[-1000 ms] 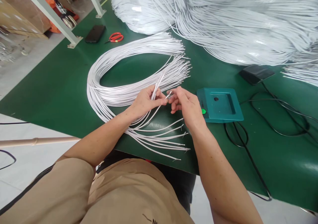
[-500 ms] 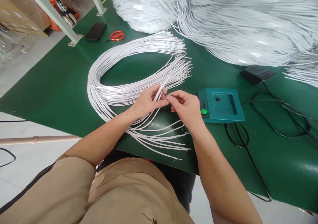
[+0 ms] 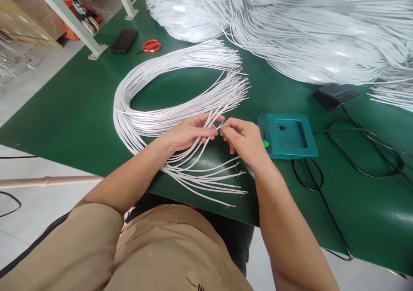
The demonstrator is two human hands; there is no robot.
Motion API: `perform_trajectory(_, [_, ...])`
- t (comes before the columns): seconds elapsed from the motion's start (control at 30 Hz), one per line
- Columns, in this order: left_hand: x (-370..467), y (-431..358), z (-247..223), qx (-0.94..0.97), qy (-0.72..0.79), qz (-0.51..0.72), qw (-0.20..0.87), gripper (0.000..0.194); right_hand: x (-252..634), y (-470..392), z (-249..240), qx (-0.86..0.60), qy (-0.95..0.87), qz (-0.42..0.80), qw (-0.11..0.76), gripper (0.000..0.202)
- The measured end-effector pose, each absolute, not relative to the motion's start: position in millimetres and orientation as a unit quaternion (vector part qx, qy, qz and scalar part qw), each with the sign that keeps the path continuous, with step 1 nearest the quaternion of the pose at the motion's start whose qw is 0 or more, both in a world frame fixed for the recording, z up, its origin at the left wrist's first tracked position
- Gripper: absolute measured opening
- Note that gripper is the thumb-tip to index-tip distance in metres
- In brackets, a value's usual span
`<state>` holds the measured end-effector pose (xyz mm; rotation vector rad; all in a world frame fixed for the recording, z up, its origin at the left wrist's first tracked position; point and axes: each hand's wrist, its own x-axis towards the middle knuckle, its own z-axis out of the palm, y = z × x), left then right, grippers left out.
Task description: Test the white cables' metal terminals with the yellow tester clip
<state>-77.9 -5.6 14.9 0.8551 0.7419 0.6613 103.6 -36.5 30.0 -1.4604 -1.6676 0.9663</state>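
A curved bundle of white cables (image 3: 124, 95) lies on the green table (image 3: 64, 106), its cut ends pointing right. My left hand (image 3: 196, 132) is closed on a few cables from this bundle, the thumb pressing them against the fingers. Just to its right, my right hand (image 3: 241, 137) pinches the tip of one of those cables between thumb and forefinger. Fine strands show at that tip, though the detail is too small to make out. Below the hands, several loose cable ends (image 3: 222, 185) fan out toward the table's front edge, some with thin bare strands.
Right of my hands sits a teal device (image 3: 311, 142) with a green button. Behind it are a black box (image 3: 335, 96) and looping black cords (image 3: 364, 175). A large heap of white cables (image 3: 306, 37) fills the back. Red-handled scissors (image 3: 151, 46) and a black case (image 3: 124, 41) lie at back left.
My left hand has slid slightly left and its fingers have straightened somewhat. My right hand has shifted a little right, so a small gap now shows between the fingertips.
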Motion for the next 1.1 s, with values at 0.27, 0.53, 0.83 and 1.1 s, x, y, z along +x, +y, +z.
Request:
perform_trajectory(0.27, [-77, -5, 14, 0.431, 0.349, 0.327, 0.765, 0.044, 103, -34, 31, -0.555, -0.527, 0.515, 0.386, 0.036])
perform_trajectory(0.53, [-78, -6, 9, 0.478, 0.336, 0.336, 0.739, 0.046, 102, -33, 22, -0.507, -0.5, 0.576, 0.402, 0.028])
perform_trajectory(0.83, [-78, -4, 9, 0.486, 0.347, 0.348, 0.723, 0.044, 99, -35, 28, -0.539, -0.553, 0.493, 0.402, 0.026])
perform_trajectory(1.1, [-76, -5, 13, 0.438, 0.372, 0.361, 0.734, 0.041, 99, -35, 16, -0.537, -0.684, 0.279, 0.406, 0.017])
